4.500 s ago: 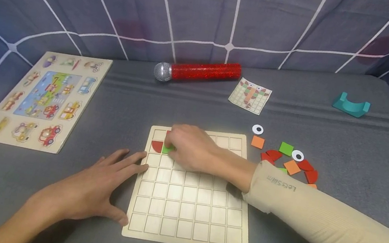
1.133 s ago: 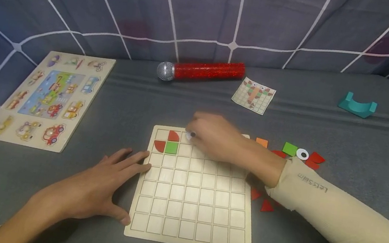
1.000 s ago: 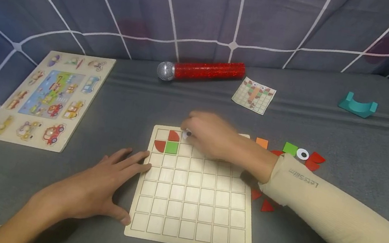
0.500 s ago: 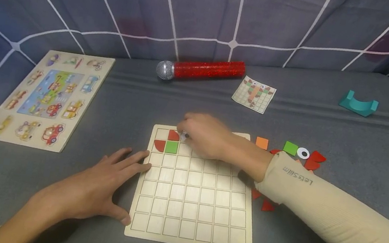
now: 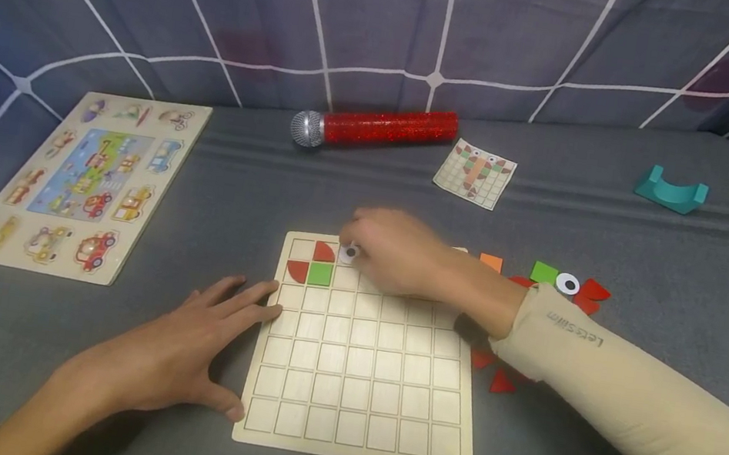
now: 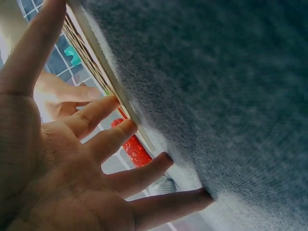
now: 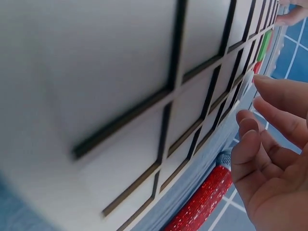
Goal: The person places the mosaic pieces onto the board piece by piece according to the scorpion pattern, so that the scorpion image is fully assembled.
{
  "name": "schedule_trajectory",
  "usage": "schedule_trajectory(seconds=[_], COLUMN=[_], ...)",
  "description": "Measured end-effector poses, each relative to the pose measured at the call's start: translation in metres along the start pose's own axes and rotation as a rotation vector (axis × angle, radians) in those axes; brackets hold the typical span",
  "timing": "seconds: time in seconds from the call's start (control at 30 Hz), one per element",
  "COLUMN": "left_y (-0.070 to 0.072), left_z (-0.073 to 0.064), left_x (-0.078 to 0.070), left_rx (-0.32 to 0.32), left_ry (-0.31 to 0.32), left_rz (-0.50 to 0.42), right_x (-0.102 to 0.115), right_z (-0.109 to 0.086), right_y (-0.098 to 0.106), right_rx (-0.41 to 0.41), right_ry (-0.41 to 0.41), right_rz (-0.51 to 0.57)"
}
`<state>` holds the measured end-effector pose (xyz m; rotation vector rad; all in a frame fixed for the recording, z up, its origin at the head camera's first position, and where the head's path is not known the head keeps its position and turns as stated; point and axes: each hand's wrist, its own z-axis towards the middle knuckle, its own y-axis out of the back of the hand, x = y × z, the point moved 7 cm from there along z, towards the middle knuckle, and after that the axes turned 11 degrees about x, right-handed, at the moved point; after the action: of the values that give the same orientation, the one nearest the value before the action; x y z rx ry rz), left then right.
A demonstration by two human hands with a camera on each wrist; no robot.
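pinching the eye tile (image 5: pixel 350 253) at the third cell from the far left corner of the board (image 5: pixel 359 363), along its far edge, your right hand (image 5: pixel 399 252) has brought it over from just beyond the orange tile (image 5: pixel 490 263); the far row seems about to gain another piece, though you cannot tell whether it sits flush. your right grip is clamped on its rim; your left hand (image 5: pixel 179 353) has fingers spread apart at the board's left edge. the eye tile's pupil faces up; being round, it has no long axis.

A vehicle puzzle (image 5: pixel 90 175), red microphone (image 5: pixel 385 127) and teal block (image 5: pixel 671 194) lie on grey cloth (image 5: pixel 238 179).
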<state>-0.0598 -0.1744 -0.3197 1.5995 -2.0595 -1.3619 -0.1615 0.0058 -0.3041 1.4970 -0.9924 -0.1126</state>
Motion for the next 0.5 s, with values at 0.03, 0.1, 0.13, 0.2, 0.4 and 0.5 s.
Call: schedule_trajectory(seconds=[0.03,0.1,0.13,0.2,0.4,0.5], left_y=[0.0,0.0,0.0,0.0,-0.001,-0.001], left_z=[0.0,0.0,0.0,0.0,-0.001,-0.001], left_x=[0.0,0.001,0.001,0.001,0.0,0.001], left_rx=[0.002,0.003,0.003,0.002,-0.003,0.008], left_ry=[0.003,0.006,0.006,0.003,-0.01,-0.001], left_rz=[-0.001,-0.002,-0.003,-0.003,-0.004,-0.019], right_x=[-0.001,-0.003,-0.005,-0.008,-0.019,-0.027], right_z=[-0.002,-0.006,-0.009,-0.014,-0.045,-0.065], right_y=[0.001,0.003,0.003,0.005,0.006,0.006], right_rx=[-0.007,-0.022,-0.032,-0.057,-0.102,-0.099], right_ry=[0.004,0.012,0.018,0.031,0.037,-0.011], right_rz=[0.007,0.015,0.016,0.014,0.019,0.032])
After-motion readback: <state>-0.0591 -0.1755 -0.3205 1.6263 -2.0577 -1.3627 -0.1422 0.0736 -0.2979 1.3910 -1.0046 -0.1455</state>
